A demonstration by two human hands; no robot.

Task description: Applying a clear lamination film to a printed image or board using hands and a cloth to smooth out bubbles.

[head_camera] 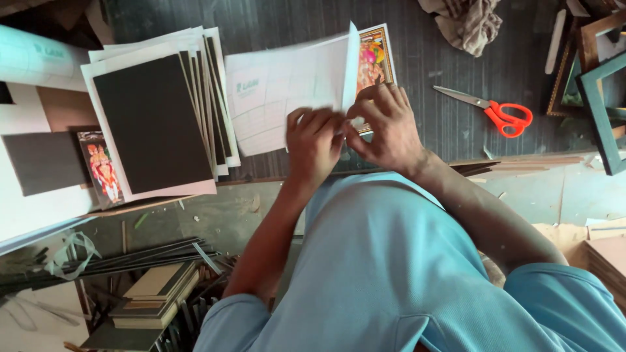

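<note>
I see my left hand (314,140) and right hand (385,127) side by side over the near edge of the dark work surface (417,65), both on the white backing sheet (287,98). The fingers of my left hand are curled in tight, tips pressed on the sheet's lower right corner, thumb tucked under so I cannot tell how it grips. My right hand's fingers are bent more loosely, pinching the same corner from the other side where the sheet folds up into a standing edge. Motion blur smears the sheet, so the exact pinch point is unclear.

Behind that raised fold, the colourful picture print (375,58) lies on the surface, partly hidden by the sheet and my right hand's fingertips, which touch its lower edge.

Toward the left edge of the surface sits a fanned stack of white sheets with a dark board (153,124) on top, tilted, its corner overhanging the near edge. Just left of it lies a second small colourful print (102,168), partly under the stack.

Toward the right edge, well apart from my hands, lie orange-handled scissors (499,112), blades pointing left. A crumpled cloth (466,23) is at the far edge, and wooden frames (596,78) crowd the far right corner.
</note>
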